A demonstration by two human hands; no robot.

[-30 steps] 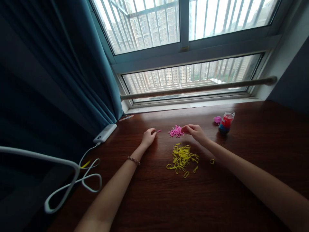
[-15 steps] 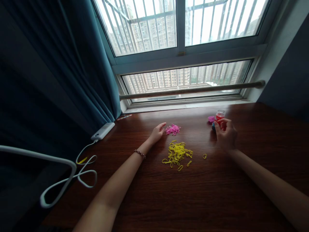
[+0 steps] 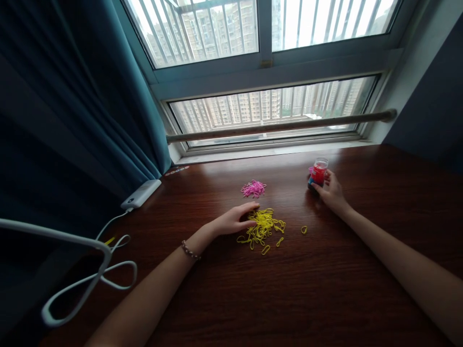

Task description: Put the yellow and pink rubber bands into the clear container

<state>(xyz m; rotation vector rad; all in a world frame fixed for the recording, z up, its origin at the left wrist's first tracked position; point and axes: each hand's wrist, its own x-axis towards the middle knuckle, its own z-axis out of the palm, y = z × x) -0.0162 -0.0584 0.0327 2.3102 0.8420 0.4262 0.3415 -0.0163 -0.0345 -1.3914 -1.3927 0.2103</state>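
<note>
Far left: white cable [image 3: 97,244], white device [image 3: 141,194]; both clear of the hands. Left hand [image 3: 235,219]: thumb and fingers parted at left edge of yellow bands [image 3: 263,225]; can't tell if any are pinched. Pink bands [image 3: 253,188] piled just beyond; a careless sweep could mix colours. Loose yellow band [image 3: 304,230] lies right of the pile, easily missed. Red-and-blue jar [image 3: 318,173], near upright, right hand [image 3: 333,193] curled round it; weak grip might tip it. Pink cup [image 3: 310,169] mostly hidden behind, could get knocked.

There are two band piles [image 3: 265,223], one jar [image 3: 319,172] and one bracelet [image 3: 189,251].
</note>
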